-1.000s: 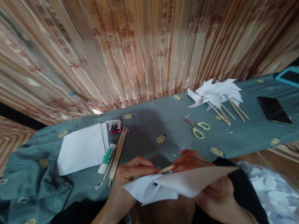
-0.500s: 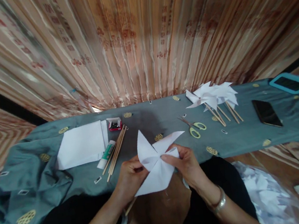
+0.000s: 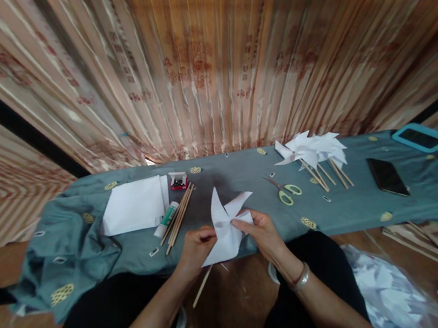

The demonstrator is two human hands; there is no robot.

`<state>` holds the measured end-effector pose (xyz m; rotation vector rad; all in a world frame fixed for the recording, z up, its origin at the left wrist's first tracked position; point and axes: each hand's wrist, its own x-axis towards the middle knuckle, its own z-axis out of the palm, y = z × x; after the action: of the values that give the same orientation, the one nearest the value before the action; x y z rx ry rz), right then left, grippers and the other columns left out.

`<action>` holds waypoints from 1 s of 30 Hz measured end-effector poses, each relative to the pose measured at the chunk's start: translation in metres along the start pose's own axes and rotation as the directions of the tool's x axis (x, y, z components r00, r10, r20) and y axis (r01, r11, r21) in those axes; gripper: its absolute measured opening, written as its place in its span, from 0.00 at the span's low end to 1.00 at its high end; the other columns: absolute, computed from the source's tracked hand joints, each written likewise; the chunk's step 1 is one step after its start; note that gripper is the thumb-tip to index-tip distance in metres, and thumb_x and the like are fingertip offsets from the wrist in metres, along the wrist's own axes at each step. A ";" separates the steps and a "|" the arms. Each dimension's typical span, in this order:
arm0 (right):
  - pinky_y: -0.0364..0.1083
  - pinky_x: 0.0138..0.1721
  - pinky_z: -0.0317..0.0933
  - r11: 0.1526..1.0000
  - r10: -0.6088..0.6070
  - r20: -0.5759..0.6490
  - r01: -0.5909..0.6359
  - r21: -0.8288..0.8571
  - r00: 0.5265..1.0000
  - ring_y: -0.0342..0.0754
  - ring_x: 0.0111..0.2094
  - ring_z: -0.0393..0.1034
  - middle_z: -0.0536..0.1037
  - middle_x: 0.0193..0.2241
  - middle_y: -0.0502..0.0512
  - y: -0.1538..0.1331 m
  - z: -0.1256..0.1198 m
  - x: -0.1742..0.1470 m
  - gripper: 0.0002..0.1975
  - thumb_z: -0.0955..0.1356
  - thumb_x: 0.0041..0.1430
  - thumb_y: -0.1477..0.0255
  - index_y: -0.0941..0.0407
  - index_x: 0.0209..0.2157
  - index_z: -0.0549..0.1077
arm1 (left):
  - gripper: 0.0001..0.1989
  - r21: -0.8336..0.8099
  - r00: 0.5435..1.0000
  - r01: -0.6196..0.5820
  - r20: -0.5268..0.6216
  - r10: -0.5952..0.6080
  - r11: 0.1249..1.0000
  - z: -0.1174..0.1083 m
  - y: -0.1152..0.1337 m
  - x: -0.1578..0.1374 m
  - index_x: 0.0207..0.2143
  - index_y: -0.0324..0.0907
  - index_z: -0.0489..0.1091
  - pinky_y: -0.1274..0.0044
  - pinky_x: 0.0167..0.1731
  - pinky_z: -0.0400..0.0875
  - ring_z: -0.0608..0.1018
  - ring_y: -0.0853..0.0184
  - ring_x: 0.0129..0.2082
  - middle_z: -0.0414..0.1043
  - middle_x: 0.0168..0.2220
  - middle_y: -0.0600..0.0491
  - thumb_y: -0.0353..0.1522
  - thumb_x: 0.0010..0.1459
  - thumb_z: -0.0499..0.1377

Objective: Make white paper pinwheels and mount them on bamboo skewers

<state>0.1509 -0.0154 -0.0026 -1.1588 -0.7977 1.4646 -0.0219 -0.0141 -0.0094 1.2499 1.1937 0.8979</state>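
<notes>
A white paper pinwheel (image 3: 227, 233) is held in front of me over the table's near edge. Its wooden stick (image 3: 202, 287) slants down to the left below the paper. My left hand (image 3: 198, 247) pinches the pinwheel's left side, its fingertips partly behind the paper. My right hand (image 3: 259, 231) grips the right side, thumb pressed near the centre and fingers behind a blade. Just left of my left hand lie several loose wooden sticks (image 3: 180, 218) and a glue stick (image 3: 167, 218). Green-handled scissors (image 3: 285, 190) rest beyond my right hand.
White paper sheets (image 3: 133, 206) and a red box of pins (image 3: 178, 181) lie at left on the cloth-covered table (image 3: 240, 169). Finished pinwheels (image 3: 310, 148), a black phone (image 3: 387, 176) and a blue-framed tablet (image 3: 423, 136) are at right. A plastic bag of white paper pieces (image 3: 387, 287) stands on the floor.
The pinwheel has turned and tilted in my hands, so its blades look narrower and more of the stick shows below. Both hands keep their hold. The view has shifted slightly.
</notes>
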 end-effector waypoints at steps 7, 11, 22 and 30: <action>0.41 0.25 0.57 0.997 -0.028 0.000 0.028 -0.068 1.000 0.39 0.20 0.63 0.75 0.18 0.46 -0.005 -0.005 0.000 0.15 0.79 0.35 0.63 0.58 0.21 0.75 | 0.09 0.024 0.999 -0.039 0.001 0.039 0.999 0.001 0.001 0.002 0.22 0.40 0.80 0.78 0.27 0.70 0.76 0.66 0.25 0.77 0.26 0.49 0.37 0.43 0.65; 0.41 0.25 0.58 0.989 -0.083 0.019 0.084 -0.125 0.996 0.40 0.21 0.63 0.75 0.19 0.47 -0.009 -0.008 -0.002 0.14 0.78 0.39 0.63 0.57 0.21 0.76 | 0.09 0.024 0.996 -0.094 -0.003 0.094 0.995 0.003 0.006 0.002 0.21 0.41 0.79 0.76 0.30 0.71 0.77 0.65 0.27 0.76 0.26 0.50 0.37 0.45 0.64; 0.44 0.41 0.69 0.621 -0.577 0.207 0.589 -0.517 0.790 0.49 0.42 0.75 0.79 0.46 0.56 -0.039 -0.001 -0.050 0.03 0.71 0.54 0.74 0.54 0.32 0.78 | 0.09 0.001 0.990 -0.142 0.006 0.142 0.990 0.002 0.048 -0.018 0.21 0.41 0.78 0.77 0.25 0.70 0.74 0.66 0.22 0.75 0.22 0.52 0.38 0.42 0.68; 0.50 0.45 0.69 0.394 -0.761 0.252 0.734 -0.554 0.598 0.54 0.49 0.71 0.75 0.49 0.57 -0.039 -0.004 -0.053 0.05 0.69 0.57 0.71 0.52 0.36 0.77 | 0.12 -0.210 0.998 0.012 0.066 0.002 0.978 0.001 0.041 -0.011 0.25 0.40 0.81 0.76 0.26 0.70 0.76 0.64 0.26 0.75 0.26 0.48 0.39 0.40 0.70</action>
<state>0.1654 -0.0591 0.0449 -1.0276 -1.6007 0.3720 -0.0190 -0.0188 0.0329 1.0968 1.0213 0.9463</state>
